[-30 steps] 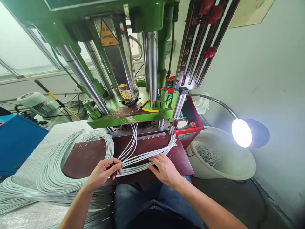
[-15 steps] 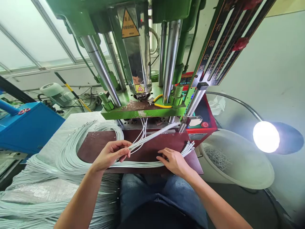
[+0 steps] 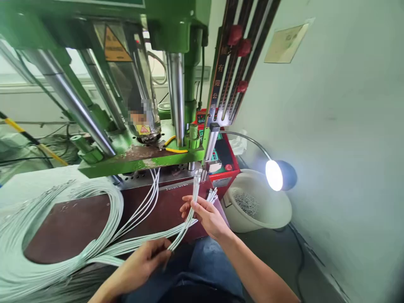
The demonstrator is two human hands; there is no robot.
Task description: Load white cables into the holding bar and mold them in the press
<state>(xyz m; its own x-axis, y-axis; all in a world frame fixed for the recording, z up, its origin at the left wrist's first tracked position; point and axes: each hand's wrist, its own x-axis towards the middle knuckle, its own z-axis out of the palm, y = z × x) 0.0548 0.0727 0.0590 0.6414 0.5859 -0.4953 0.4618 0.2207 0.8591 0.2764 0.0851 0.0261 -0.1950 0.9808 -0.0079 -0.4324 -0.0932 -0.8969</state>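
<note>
A small bunch of white cables runs between my two hands over the front of the brown worktable. My left hand pinches it low, near my lap. My right hand is closed around it higher up, below its pale ends, which point up toward the press. Behind my right hand, the ends of another white cable bundle rest at the table's right side. Several thin white cables hang out from under the press's green plate. A big coil of white cable lies on the left.
Steel columns of the green press rise ahead. Yellow-handled pliers lie on its plate. To the right stand a red control box, a white bin with scraps and a lit lamp on a flexible neck.
My view has turned right. My right hand has left the lying bundle and now grips the held cables, whose ends have swung upright. My left hand has moved lower and nearer to me.
</note>
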